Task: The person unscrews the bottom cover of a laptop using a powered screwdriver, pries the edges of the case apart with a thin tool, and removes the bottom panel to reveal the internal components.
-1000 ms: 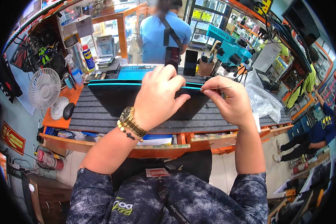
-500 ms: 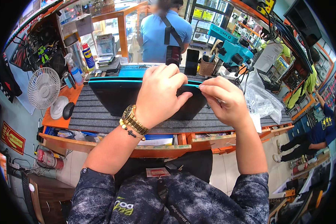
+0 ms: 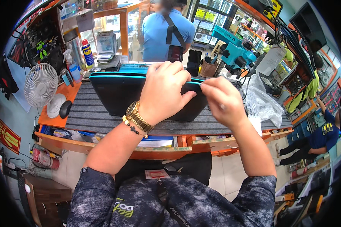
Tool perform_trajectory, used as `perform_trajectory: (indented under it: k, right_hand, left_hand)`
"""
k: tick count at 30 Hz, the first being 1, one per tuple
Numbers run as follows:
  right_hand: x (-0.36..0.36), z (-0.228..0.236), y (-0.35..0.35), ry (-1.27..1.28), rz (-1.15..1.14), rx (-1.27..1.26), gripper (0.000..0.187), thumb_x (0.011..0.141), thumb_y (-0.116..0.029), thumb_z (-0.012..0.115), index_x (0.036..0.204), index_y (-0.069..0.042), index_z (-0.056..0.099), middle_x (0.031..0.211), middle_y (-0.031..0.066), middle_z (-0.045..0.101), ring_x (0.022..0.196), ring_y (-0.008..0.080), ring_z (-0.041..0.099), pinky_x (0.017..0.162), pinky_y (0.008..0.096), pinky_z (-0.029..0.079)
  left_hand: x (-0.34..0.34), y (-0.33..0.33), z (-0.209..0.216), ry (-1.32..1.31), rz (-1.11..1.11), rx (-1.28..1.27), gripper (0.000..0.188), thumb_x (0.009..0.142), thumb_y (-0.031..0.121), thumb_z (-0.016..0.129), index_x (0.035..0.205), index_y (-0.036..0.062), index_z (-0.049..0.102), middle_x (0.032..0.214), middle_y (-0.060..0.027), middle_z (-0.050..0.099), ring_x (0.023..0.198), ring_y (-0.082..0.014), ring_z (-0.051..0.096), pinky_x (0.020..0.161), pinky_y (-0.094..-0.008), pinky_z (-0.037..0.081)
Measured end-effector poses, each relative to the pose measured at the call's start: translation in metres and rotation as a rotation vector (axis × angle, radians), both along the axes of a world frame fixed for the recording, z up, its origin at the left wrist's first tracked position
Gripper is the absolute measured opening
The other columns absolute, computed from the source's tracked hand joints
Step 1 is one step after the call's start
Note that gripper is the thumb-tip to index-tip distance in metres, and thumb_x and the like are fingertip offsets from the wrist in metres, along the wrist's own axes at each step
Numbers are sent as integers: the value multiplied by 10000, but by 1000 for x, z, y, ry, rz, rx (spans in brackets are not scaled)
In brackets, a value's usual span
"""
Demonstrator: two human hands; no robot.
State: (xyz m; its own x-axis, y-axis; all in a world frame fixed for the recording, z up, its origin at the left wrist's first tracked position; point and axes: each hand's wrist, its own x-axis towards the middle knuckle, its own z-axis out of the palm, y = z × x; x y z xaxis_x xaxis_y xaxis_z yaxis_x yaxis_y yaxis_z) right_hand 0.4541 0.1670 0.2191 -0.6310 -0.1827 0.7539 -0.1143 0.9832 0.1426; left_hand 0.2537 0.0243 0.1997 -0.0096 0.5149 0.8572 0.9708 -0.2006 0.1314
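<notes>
A long wooden workbench point(image 3: 163, 153), drawers pulled out along its near side, spreads before a seated worker, its top covered by a gray ribbed mat point(image 3: 89, 115). Beyond it, a person in a blue shirt point(image 3: 159, 36) stands facing away, a dark strap crossing the back. A teal microscope point(image 3: 238, 55) rises at the far right of the bench, while a white fan point(image 3: 41, 85) stands at the left.

At center, a flat black device with teal edging point(image 3: 119, 92) is propped up on the mat, its dark face toward the worker. The left hand point(image 3: 163, 89) has hold of it, fingers curled over the top edge and thumb spread along the near face. The right hand point(image 3: 225, 101) bends in at the device's upper right corner, thumb and fingertips drawn close at the teal edge; whether they pinch anything cannot be made out.

Clear plastic wrap point(image 3: 267, 102) lies crumpled to the right. A blue and yellow spray can point(image 3: 87, 55) stands at the back left, and a black mouse point(image 3: 65, 109) rests beside the fan's base. A gold watch point(image 3: 141, 118) and a beaded bracelet point(image 3: 134, 129) circle the left wrist.
</notes>
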Motion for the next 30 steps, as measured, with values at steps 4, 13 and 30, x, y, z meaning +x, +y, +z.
perform_trajectory:
  k: [4, 13, 30]
  right_hand:
    - [0, 18, -4, -55, 1, -260, 150, 928, 59, 814, 1058, -7, 779, 1054, 132, 736, 921, 329, 717, 774, 415, 591]
    - [-4, 28, 5, -185, 34, -495, 99, 936, 49, 808, 1012, -2, 769, 944, 115, 681, 861, 316, 684, 732, 409, 552]
    - [-11, 45, 7, -322, -46, -515, 67, 1000, -11, 797, 994, 51, 770, 914, 114, 731, 823, 213, 686, 751, 350, 548]
  left_hand:
    - [-3, -2, 0, 10, 9, -3, 352, 764, 242, 998, 995, 108, 769, 1020, -25, 694, 1099, -292, 697, 1046, -475, 488]
    - [-2, -1, 0, 21, 21, -17, 364, 768, 265, 1000, 1003, 104, 774, 1020, -28, 693, 1115, -296, 695, 1057, -485, 482]
    - [-2, -3, 1, 39, 35, -37, 363, 770, 261, 1000, 1005, 108, 768, 1038, -38, 697, 1133, -303, 696, 1075, -494, 481]
